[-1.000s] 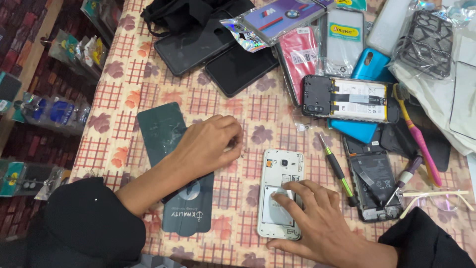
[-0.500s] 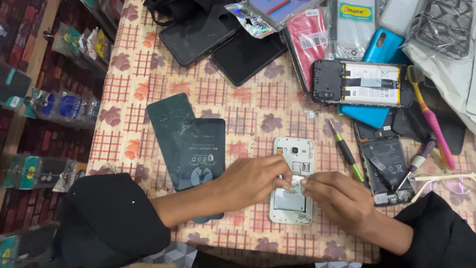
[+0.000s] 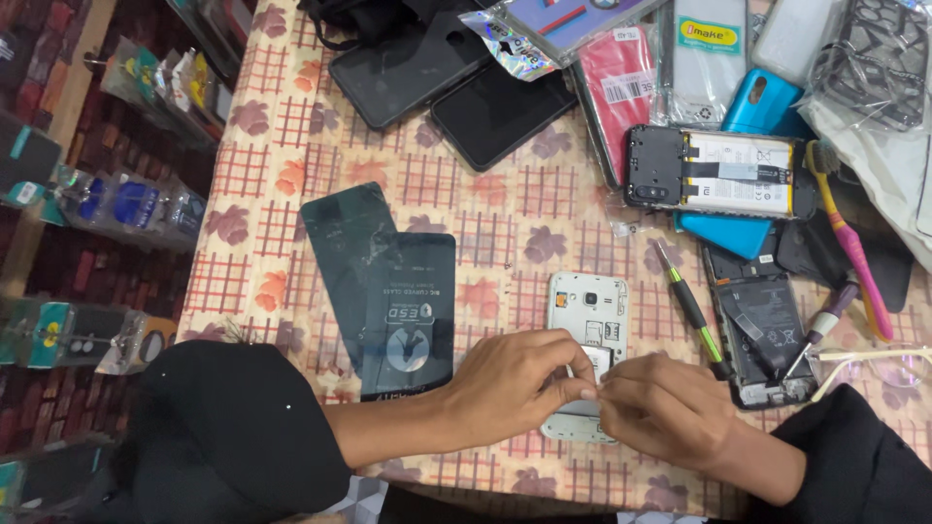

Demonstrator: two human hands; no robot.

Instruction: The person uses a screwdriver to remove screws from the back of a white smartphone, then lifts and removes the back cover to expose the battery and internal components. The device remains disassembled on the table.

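A white phone (image 3: 585, 303) with its back cover off lies face down on the patterned tablecloth (image 3: 291, 165), near the front edge. My left hand (image 3: 519, 385) reaches in from the left, and its fingertips press on the phone's open battery bay. Meeting it from the right, my right hand (image 3: 665, 409) has thumb and forefinger pinched at the same spot. Together the hands hide the lower half of the phone. What sits between the fingertips is too small to tell.
A dark screen-protector packet (image 3: 413, 315) and a dark glass sheet (image 3: 340, 243) lie left of the hands. To the right are a green-handled screwdriver (image 3: 691, 309), an opened black phone (image 3: 762, 335), another opened phone (image 3: 718, 173), a pink toothbrush (image 3: 854, 247), phone cases and black screens.
My left hand left the dark packet and moved right onto the white phone. My right hand shifted from lying flat on the phone to pinching at its battery bay. The camera view has tilted slightly.
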